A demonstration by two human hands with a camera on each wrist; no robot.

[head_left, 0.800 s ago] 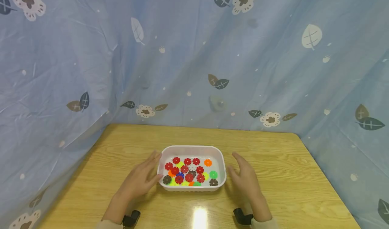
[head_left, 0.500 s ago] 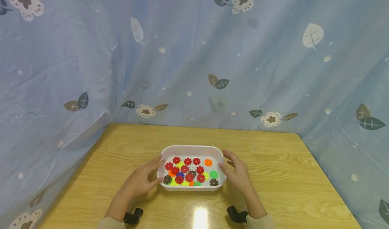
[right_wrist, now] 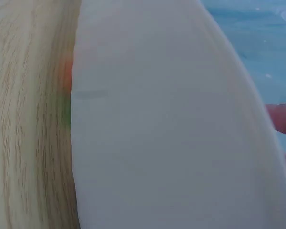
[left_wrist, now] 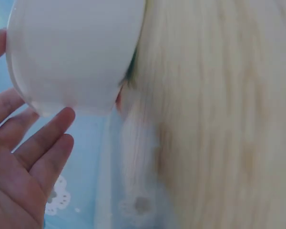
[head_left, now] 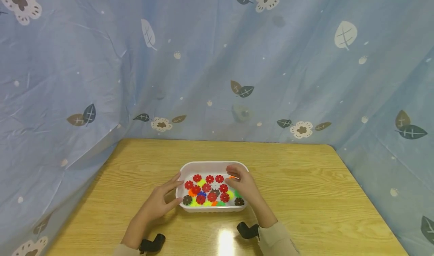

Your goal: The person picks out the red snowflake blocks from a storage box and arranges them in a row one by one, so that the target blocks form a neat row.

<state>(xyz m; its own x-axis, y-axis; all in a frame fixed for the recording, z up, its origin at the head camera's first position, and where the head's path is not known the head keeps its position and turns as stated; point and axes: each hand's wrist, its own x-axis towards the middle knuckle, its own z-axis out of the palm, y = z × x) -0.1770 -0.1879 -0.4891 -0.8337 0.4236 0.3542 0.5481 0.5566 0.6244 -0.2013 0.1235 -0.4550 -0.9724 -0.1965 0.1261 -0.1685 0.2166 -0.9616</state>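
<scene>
Tray (head_left: 217,209) sat on the table (head_left: 291,180), notched discs (head_left: 212,196) inside. Left hand (head_left: 156,202) lay at its left rim, fingers relaxed, not clamped; right hand (head_left: 245,184) hovered over the right end, loosely bent, no visible grasp. Risks, my read: overlapping discs dragging neighbours along; light tray skidding if its wall got bumped.

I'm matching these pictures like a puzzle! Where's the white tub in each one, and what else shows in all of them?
Head: the white tub is below the middle, with colourful pieces inside.
Left wrist: upper left, its outer side showing.
Right wrist: big across the middle, its outer wall showing.
Shared landmark: the wooden table, under the tub in head, right in left wrist, left in right wrist.
</scene>
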